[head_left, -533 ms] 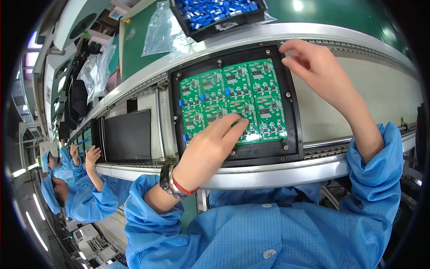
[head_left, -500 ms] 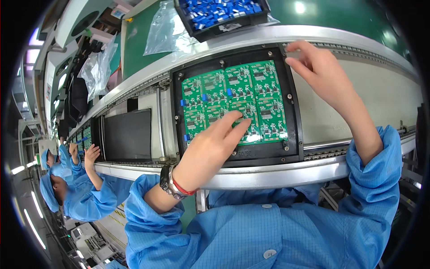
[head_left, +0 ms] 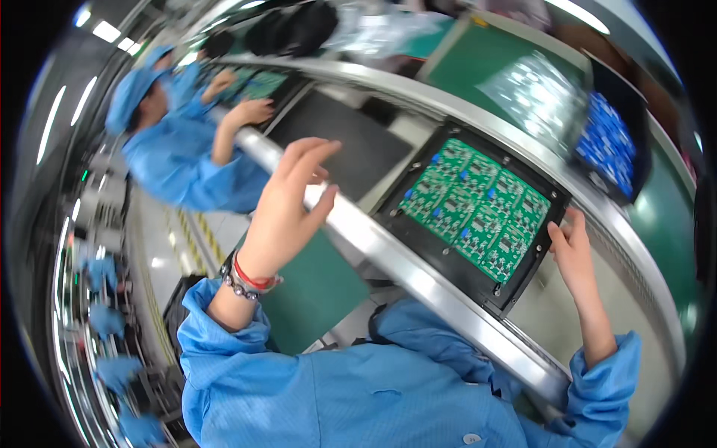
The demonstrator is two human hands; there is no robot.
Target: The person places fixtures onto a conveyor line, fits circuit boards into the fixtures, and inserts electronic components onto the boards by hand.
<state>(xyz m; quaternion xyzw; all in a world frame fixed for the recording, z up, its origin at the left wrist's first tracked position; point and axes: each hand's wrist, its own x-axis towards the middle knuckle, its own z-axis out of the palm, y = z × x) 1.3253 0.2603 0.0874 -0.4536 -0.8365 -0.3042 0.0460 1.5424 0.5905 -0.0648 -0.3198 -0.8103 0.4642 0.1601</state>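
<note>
Several joined green circuit boards (head_left: 478, 216) lie in a black carrier frame (head_left: 478, 290), which sits on the conveyor between metal rails. Several small blue components stand out on the boards. My right hand (head_left: 573, 245) is at the frame's right edge, thumb and curled fingers against it. Raised over the near rail, left of the frame, is my left hand (head_left: 293, 198), fingers apart and nothing in it. A red band and a dark beaded bracelet circle my left wrist.
The metal near rail (head_left: 358, 228) runs diagonally past my body. At the far right stands a black bin (head_left: 635, 127) of blue components, beside a clear plastic bag (head_left: 534, 93). A dark flat panel (head_left: 336, 142) lies left on the line. Co-workers in blue (head_left: 202, 168) work farther left.
The view has swung left. My left hand has lifted off the boards and moved left over the near rail. More blue components now show on the boards; my right hand stays by the frame's edge.
</note>
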